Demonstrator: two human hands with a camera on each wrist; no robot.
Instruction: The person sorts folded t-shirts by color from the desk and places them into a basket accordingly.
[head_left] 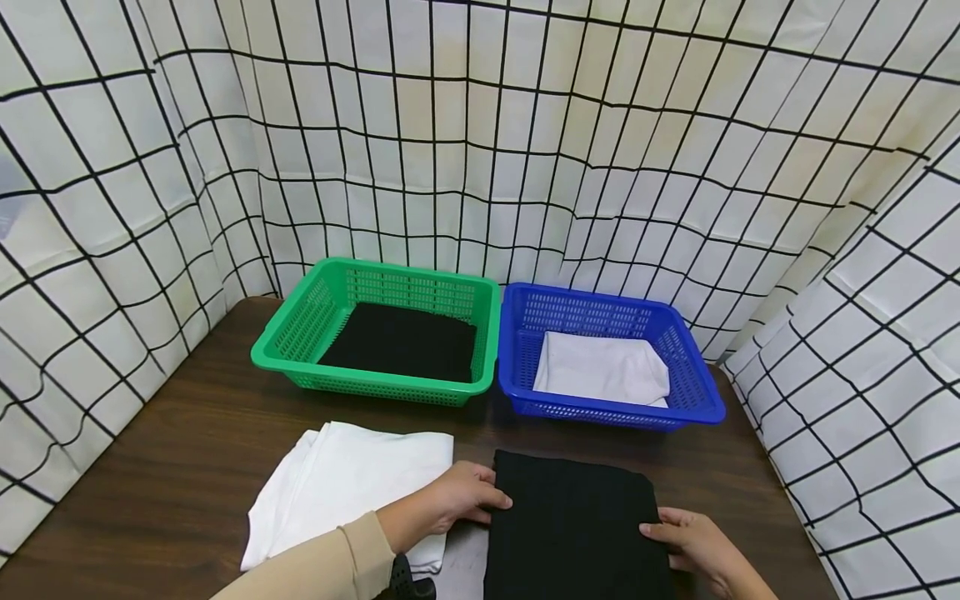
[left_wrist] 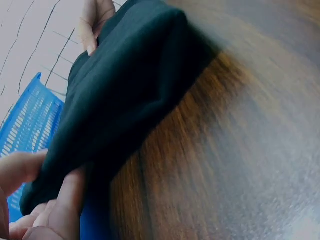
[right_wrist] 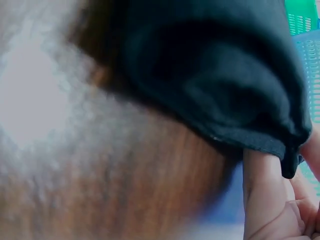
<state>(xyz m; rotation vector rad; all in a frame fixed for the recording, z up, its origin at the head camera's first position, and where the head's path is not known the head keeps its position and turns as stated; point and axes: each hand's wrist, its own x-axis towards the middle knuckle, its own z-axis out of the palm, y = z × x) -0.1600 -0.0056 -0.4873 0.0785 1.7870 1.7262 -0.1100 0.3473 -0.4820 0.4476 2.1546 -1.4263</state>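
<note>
Item 1: black cloth, folded, one piece; location, 5 o'clock of the head view, between the two hands at the near part of the brown surface.

Left hand: at the cloth's 10 o'clock edge; grip closed to a pinch, thumb and fingers on opposite faces of the fabric. Right hand: at its 3 o'clock edge; grip likewise pinching (thumb on top, fingers beneath).

Item 2: white cloth, folded, on the surface at 9 o'clock from the black cloth, partly behind the left forearm.

Item 3: green basket, perforated, at 10 to 11 o'clock; contains folded black fabric.

Item 4: blue basket, perforated, at 12 o'clock, just beside the green; contains folded white fabric.
</note>
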